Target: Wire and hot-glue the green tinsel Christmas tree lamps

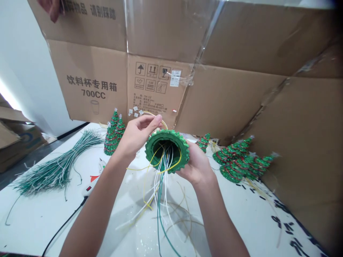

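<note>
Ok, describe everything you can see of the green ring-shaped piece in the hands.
This hollow round green piece looks like moulded plastic, with a bumpy scalloped rim and darker inside. It is held up, open end tilted toward the camera. Yellow, white and green wires pass through it and hang down. The left hand grips its left edge; the right hand cups its lower right side.

two hands point(138, 137), one held beaded tree point(160, 135), one wire bundle point(56, 169)

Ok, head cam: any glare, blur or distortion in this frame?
Head view: white wall blown out at far left; wide-angle distortion bows the cardboard sheet; top-right corner darkens; soft shadow on the white table under the hollow green tree form, which stays sharp.
</note>
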The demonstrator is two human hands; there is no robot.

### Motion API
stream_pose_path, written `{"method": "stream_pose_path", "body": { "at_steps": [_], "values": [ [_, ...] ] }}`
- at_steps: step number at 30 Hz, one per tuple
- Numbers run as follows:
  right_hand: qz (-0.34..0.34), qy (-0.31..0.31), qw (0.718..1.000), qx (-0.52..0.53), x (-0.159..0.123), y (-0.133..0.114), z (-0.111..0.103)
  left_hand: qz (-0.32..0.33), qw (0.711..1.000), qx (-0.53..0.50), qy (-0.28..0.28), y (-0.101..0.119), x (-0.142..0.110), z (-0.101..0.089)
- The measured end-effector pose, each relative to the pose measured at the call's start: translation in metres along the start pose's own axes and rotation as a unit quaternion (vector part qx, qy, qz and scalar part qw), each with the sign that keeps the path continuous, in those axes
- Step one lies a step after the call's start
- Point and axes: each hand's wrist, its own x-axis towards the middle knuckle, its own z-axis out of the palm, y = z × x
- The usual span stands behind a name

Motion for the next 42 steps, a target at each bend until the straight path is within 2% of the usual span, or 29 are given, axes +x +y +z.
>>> {"method": "stream_pose_path", "body": {
  "at_steps": [3,5,8,10,13,15,19,23,27,32,42],
  "values": [
    [-0.029,0.042,0.999,0.012,0.0,-0.005,-0.001,0.089,0.984,0.109,0.107,0.014,-0.013,0.004],
    [-0.046,0.067,0.996,0.022,-0.001,-0.008,0.0,0.164,0.959,0.19,0.132,0.025,-0.025,0.008],
    [-0.08,0.096,0.992,0.034,-0.003,-0.011,0.003,0.278,0.915,0.274,0.1,0.037,-0.042,0.018],
    [-0.108,0.11,0.987,0.041,-0.004,-0.011,0.005,0.313,0.889,0.328,0.07,0.038,-0.049,0.026],
    [-0.136,0.12,0.982,0.048,-0.005,-0.009,0.006,0.337,0.856,0.389,0.045,0.028,-0.05,0.037],
    [-0.155,0.115,0.98,0.051,-0.006,-0.007,0.005,0.347,0.848,0.399,0.041,0.018,-0.047,0.043],
    [-0.174,0.097,0.978,0.066,-0.005,-0.004,0.006,0.352,0.845,0.393,0.086,0.001,-0.041,0.05],
    [-0.163,0.111,0.977,0.086,-0.007,-0.003,0.012,0.372,0.84,0.374,0.131,-0.006,-0.038,0.055],
    [-0.176,0.121,0.974,0.077,-0.009,-0.002,0.017,0.405,0.833,0.351,0.14,-0.01,-0.036,0.059],
    [-0.188,0.119,0.971,0.093,-0.01,-0.003,0.021,0.416,0.834,0.335,0.137,-0.012,-0.035,0.062],
    [-0.149,0.156,0.966,0.143,-0.01,-0.005,0.028,0.433,0.824,0.34,0.13,-0.018,-0.032,0.06]
  ]
}}
